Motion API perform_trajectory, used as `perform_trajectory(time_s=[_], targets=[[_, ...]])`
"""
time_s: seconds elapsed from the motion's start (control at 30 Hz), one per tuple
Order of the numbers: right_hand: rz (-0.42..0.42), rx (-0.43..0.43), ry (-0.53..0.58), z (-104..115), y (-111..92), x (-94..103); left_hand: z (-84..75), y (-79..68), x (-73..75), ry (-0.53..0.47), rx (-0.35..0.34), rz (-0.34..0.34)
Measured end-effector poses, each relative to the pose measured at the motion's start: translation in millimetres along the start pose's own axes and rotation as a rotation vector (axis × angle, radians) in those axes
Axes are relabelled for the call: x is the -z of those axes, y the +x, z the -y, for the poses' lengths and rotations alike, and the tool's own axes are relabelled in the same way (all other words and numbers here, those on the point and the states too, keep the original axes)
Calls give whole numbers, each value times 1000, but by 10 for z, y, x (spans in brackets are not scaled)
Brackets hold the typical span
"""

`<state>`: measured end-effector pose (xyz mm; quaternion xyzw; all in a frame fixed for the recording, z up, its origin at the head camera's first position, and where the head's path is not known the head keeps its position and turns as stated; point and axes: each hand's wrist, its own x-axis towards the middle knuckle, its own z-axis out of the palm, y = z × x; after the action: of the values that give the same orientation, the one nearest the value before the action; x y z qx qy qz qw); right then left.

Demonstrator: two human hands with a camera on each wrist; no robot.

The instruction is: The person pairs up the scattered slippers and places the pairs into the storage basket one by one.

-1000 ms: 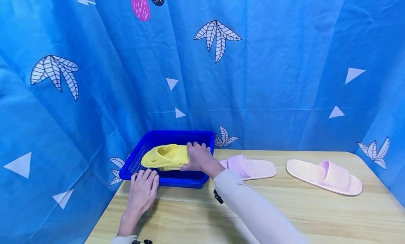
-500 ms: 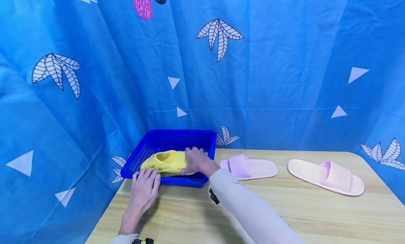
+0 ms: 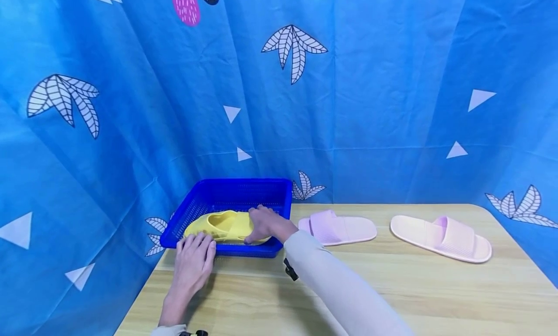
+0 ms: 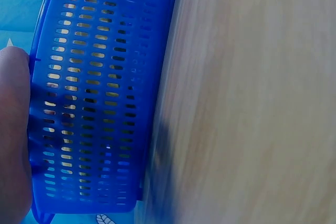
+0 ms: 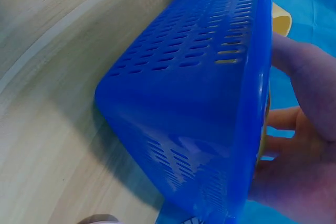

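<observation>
A yellow clog (image 3: 218, 227) lies low in a blue plastic basket (image 3: 244, 182), behind its front wall. My right hand (image 3: 266, 223) holds the clog at its right end, thumb on the near side and fingers over the far side. In the right wrist view, that hand (image 5: 310, 129) reaches over the basket's rim, and part of the yellow clog (image 5: 282, 20) shows above the wall. My left hand (image 3: 193, 261) rests on the front-left rim, fingers near the clog's left end. From the left wrist, a digit of that hand (image 4: 14, 129) lies along the rim.
Two pink slide slippers lie on the wooden table (image 3: 244, 297): one (image 3: 355, 229) just right of the basket, the other (image 3: 423, 234) farther right. A blue patterned curtain (image 3: 370, 94) hangs behind and along both sides.
My right hand has lowered the yellow clog deeper into the basket, still gripping it. The left hand stays on the front rim. The head view has shifted slightly.
</observation>
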<state>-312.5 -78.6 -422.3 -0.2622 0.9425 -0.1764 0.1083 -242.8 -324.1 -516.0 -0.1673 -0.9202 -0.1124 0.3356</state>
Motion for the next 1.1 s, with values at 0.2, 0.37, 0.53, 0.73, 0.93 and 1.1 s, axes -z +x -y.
perform_trajectory(time_s=[0.2,0.37,0.53,0.73,0.93,1.1], targets=[[55,6,-6,-9,-38,-10,-15,-29,11,3,9,9],[81,4,20,-13,-70,-12,-28,-52,15,5,16,12],[78,-2,65,-8,-118,17,-35,-58,22,2,12,6],[36,32,64,-27,-180,68,-23,-49,35,3,14,0],[-59,115,23,-80,-268,94,-18,-31,24,10,2,6],[-146,165,-3,-110,-385,122,-10,-8,27,17,2,9]])
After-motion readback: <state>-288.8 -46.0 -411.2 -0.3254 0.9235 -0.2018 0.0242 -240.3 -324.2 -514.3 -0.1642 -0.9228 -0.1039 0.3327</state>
